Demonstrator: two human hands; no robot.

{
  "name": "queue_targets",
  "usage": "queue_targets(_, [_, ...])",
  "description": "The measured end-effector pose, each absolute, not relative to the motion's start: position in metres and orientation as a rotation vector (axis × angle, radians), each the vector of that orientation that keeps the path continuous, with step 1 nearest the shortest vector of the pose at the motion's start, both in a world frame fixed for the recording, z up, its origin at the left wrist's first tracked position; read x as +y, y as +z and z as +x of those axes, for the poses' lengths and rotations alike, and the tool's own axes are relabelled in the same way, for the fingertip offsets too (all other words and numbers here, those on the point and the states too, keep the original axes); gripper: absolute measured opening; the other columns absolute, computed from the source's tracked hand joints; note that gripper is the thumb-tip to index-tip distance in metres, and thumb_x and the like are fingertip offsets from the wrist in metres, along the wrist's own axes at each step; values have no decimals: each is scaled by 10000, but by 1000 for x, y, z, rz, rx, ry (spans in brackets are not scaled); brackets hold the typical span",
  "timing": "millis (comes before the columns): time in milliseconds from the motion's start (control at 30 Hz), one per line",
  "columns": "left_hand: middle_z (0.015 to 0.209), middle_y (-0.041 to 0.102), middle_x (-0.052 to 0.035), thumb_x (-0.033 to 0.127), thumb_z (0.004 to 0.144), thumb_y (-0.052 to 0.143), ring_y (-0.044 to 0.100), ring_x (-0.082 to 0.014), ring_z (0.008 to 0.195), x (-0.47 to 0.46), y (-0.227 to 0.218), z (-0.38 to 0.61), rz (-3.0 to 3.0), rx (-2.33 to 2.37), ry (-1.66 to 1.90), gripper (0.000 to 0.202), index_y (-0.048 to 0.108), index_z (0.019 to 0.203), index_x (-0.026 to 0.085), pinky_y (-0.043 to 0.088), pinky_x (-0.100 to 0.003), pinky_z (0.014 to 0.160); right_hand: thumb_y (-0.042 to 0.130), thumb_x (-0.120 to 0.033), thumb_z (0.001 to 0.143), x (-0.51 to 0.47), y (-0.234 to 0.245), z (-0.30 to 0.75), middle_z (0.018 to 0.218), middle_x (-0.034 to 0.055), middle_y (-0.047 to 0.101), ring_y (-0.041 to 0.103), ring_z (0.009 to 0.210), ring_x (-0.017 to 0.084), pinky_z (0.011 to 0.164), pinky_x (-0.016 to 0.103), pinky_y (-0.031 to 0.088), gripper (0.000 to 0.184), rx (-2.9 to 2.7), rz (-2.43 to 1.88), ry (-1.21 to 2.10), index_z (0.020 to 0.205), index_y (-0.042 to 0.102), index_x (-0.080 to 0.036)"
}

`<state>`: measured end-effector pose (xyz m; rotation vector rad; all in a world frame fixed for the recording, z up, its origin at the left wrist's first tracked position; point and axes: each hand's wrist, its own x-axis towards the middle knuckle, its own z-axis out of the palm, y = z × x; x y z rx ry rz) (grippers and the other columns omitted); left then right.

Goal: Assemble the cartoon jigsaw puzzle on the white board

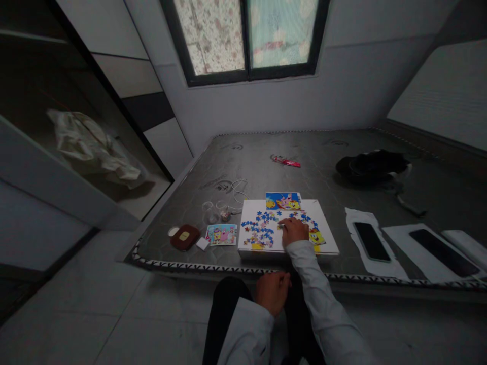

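Note:
My right hand (296, 231) reaches over a white box (281, 244), its fingertips pinched on a small jigsaw puzzle piece (280, 226). Loose jigsaw pieces (265, 234), mostly blue, lie spread over the box top to the left of that hand, and others sit to its right. A blue picture card (283, 201) lies at the box's back edge. Beside my right wrist is a yellow cartoon picture part (316, 236), partly covered. My left hand (273, 293) rests over my lap, below the box, with its fingers curled; what is inside them, if anything, is hidden.
Left of the box are a picture card (222, 235), a brown case (184, 237), a small white square (203, 244) and a white cable (239, 191). Two phones (372, 242) lie on white paper at right. Farther back are a red packet (286, 161) and a dark bag (373, 166).

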<state>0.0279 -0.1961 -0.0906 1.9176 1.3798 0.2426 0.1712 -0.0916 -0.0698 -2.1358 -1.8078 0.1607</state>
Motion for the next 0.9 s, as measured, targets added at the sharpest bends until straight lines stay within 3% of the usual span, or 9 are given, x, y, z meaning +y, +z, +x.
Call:
queue_targets(233, [904, 734, 1, 403, 975, 321, 660, -167, 879, -194, -99, 28, 1914, 1489, 203, 419, 710, 887, 275, 386, -246, 698, 527, -340, 896, -62, -52, 140, 1041, 57, 682, 569, 1017, 220, 881, 368, 329, 240, -2110, -1892, 100, 1057, 682, -254])
queue_targets(367, [910, 730, -20, 382, 978, 315, 661, -172, 884, -194, -97, 26, 1925, 1524, 181, 412, 703, 917, 257, 387, -248, 700, 577, -380, 868, -35, -47, 124, 1062, 64, 681, 591, 1017, 219, 918, 368, 336, 253, -2226, -1956, 112, 1046, 705, -253])
queue_targets(667, [900, 728, -40, 421, 978, 313, 657, -181, 868, -196, -89, 14, 1851, 1516, 303, 448, 714, 902, 237, 386, -256, 708, 677, -351, 775, -19, -50, 118, 971, 64, 726, 629, 958, 223, 966, 376, 334, 174, -2143, -2142, 208, 899, 757, -259])
queue_targets(900, [894, 735, -25, 421, 979, 315, 655, -167, 844, -198, -87, 7, 1811, 1513, 344, 448, 715, 888, 243, 386, -249, 707, 691, -293, 749, -18, -47, 115, 966, 36, 718, 627, 930, 180, 855, 296, 390, 192, -2166, -2100, 277, 929, 717, -232])
